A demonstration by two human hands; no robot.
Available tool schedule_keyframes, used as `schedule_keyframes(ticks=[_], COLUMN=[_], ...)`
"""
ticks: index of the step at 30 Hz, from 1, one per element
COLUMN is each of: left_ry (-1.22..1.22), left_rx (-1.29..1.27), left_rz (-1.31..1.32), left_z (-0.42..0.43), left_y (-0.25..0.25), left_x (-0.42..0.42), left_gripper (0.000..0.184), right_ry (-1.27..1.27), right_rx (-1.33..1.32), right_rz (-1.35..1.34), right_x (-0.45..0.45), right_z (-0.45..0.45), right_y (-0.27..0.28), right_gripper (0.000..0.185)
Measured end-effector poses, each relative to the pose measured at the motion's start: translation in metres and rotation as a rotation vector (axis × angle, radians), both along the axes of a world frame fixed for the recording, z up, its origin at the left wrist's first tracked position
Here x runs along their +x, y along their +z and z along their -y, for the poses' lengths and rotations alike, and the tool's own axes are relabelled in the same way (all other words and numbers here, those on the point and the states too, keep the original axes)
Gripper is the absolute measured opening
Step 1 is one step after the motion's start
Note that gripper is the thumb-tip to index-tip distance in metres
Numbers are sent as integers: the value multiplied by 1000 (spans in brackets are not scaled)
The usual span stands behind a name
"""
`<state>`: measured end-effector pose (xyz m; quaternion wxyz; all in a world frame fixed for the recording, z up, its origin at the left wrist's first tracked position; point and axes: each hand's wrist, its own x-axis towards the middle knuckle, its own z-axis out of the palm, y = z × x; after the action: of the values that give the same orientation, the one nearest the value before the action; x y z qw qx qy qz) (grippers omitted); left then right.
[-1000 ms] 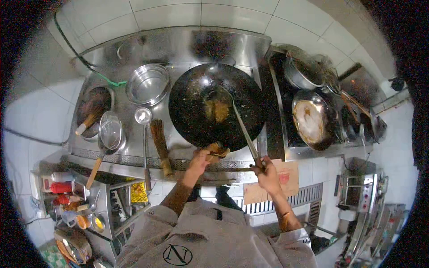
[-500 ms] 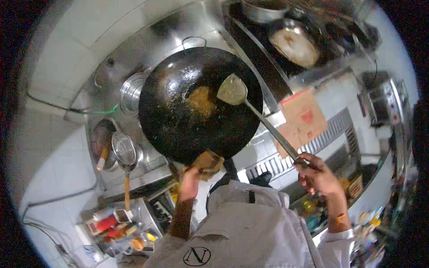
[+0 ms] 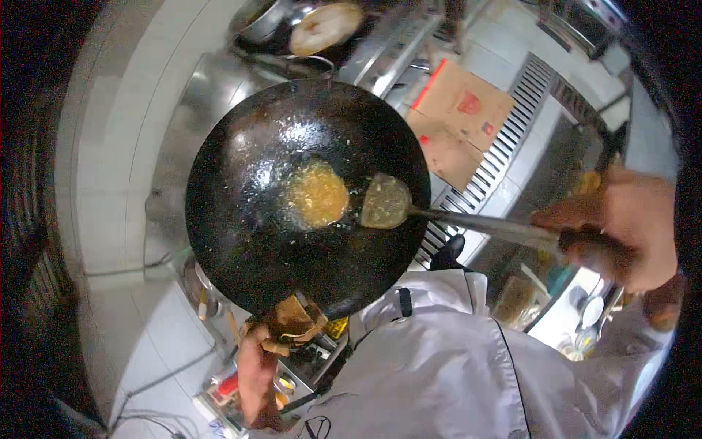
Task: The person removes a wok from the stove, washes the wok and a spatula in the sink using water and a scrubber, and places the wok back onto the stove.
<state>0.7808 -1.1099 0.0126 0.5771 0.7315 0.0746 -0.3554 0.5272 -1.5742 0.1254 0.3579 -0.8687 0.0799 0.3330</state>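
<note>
A big black wok point(image 3: 256, 256) fills the middle of the head view, its inside shiny with oil. In its bowl lies a wet yellow-brown pool of sauce or oil point(image 3: 322, 196) with small bits in it. My left hand point(image 3: 256, 358) is closed at the wok's near rim around a folded brown pad point(image 3: 298, 320), cardboard or cloth, which hides the grip beneath. My right hand point(image 3: 632, 227) is wrapped round the handle of a metal wok spatula point(image 3: 387, 201). The spatula's blade is inside the wok, just right of the pool.
Flattened cardboard point(image 3: 464, 110) lies on the floor beside a slotted drain grate point(image 3: 504, 124). Behind the wok, a pan with pale contents point(image 3: 325, 29) sits at the stove. A tray of bottles and jars point(image 3: 219, 391) stands at lower left.
The view has turned and come closer to the wok. My right hand has swung right and up, the spatula now lying nearly level. The pool looks larger and yellower.
</note>
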Motion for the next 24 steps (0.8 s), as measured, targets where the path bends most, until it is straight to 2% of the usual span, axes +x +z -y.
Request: schedule_keyframes(ticks=[2,3,5,6,7,8,9,10,11,12,13,14,16,17,18,20,21,24], left_ry=[1,-45,-267,-312,-286,-261,-305,-343,-465,-562,-583,-604,-826,-944,-964,-855,-795,-897], left_rx=[60,54,57,40,49,61,110,88,85,76,82,89,-42,-88,-113,-92,-179,-161], left_rz=[-23,-24,159,141,-4,-152,-184,-195,-200,-222,-268,-313,-207,-124,-134,-234,-304,-238], left_z=[37,58,79,101,133,165,205,226,245,247,279,311,376,406,438,490,525,613], left_y=[5,0,-15,-20,-22,-22,-10,-23,-49,-78,-93,-109,-122,-129,-138,-148,-139,-204], left_x=[-19,-31,-25,-27,-33,-39,-51,-54,-52,-36,-50,-64,-79,-80,-79,-91,-106,-97], left_gripper=[27,27,14,14,11,8,6,6,7,7,8,9,21,28,28,27,17,17], right_ry=[-6,-32,-162,-213,-351,-419,-486,-550,-653,-747,-883,-1013,-1128,-1170,-1275,-1448,-1476,-1578], right_rx=[13,22,-174,-241,-183,-190,-195,-198,-322,-334,-329,-331,-293,-312,-310,-309,-350,-490], right_rz=[36,79,-88,-163,-209,-159,-106,-50,-8,-80,-86,-93,-145,38,16,193,204,150], right_x=[-43,-67,-78,-74,-90,-116,-142,-168,-195,-189,-208,-254,-265,-272,-273,-255,-250,-229], right_z=[24,35,37,34,43,48,53,58,55,49,48,54,69,74,80,82,97,143], right_y=[18,25,47,56,56,47,38,28,6,2,-25,-45,-81,-110,-127,-148,-150,-157], right_gripper=[47,47,42,41,38,36,35,33,31,29,31,32,32,32,30,27,26,26])
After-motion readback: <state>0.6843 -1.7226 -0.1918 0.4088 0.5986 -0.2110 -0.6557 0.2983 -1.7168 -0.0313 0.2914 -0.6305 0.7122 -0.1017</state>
